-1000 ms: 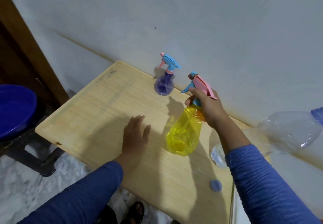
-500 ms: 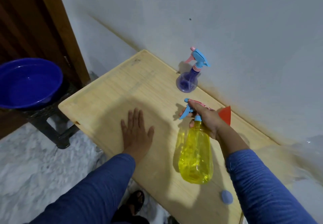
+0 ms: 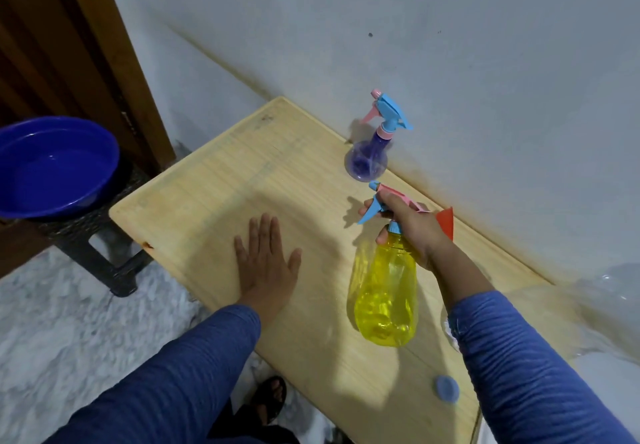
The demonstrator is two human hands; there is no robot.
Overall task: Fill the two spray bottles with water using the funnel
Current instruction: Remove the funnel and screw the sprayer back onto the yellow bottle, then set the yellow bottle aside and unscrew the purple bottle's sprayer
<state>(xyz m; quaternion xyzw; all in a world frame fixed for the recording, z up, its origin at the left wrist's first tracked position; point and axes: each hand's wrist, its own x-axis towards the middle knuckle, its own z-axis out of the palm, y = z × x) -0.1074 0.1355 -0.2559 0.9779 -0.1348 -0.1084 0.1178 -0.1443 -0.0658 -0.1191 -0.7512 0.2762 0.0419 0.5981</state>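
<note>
Right hand grips the yellow spray bottle at its neck, right of centre; steady its body, then unscrew the trigger head

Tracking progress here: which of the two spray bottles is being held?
The yellow spray bottle, gripped at its neck by the right hand. The purple spray bottle stands untouched by the wall.

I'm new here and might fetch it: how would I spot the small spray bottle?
Find the wooden table against the wall. At its far edge stands the purple spray bottle, untouched. Unlike the taller yellow spray bottle, it is squat and round.
</note>
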